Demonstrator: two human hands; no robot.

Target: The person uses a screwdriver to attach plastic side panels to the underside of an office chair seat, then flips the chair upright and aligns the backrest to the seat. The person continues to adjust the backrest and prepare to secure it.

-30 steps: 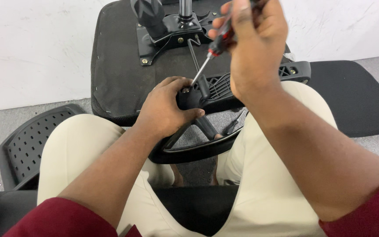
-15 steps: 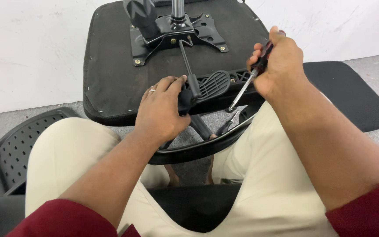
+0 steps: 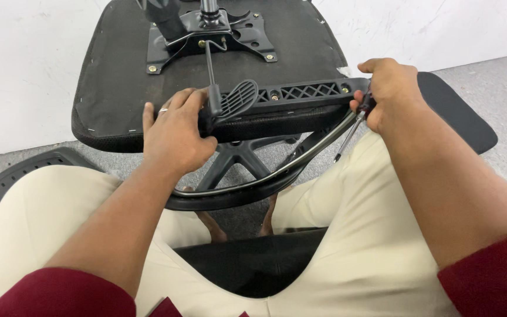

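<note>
Item: upturned office chair seat [image 3: 118, 100], black, underside facing up, propped between the seated person's knees and leaning toward a white wall [image 3: 24, 64].

Fittings on seat underside: black metal mounting plate [image 3: 218, 35] with gold-coloured bolts at its corners and a gas-lift column stub rising at the top centre; a thin lever rod [image 3: 208, 64] runs from the plate down to a ribbed paddle handle [image 3: 239, 98].

Armrest bracket [image 3: 309, 94]: black plastic, lattice-patterned bar lying along the near edge of the seat, bolts visible in it. A curved black armrest loop [image 3: 259, 182] hangs below it over the person's lap.

Left hand [image 3: 174, 135]: ring on one finger, grip pressed together around the left end of the armrest bracket, fingers over the top just beside the paddle handle.

Right hand [image 3: 388, 88]: grip pinching the right end of the bracket while also holding a screwdriver [image 3: 350, 132]; red-and-black handle mostly hidden in the palm, metal shaft pointing down and left, tip free in the air beside the armrest loop.

Surroundings: perforated black chair back panel [image 3: 7, 188] on the grey floor at left; a flat black padded part [image 3: 459, 117] on the floor at right. Person wears cream trousers and maroon sleeves.
</note>
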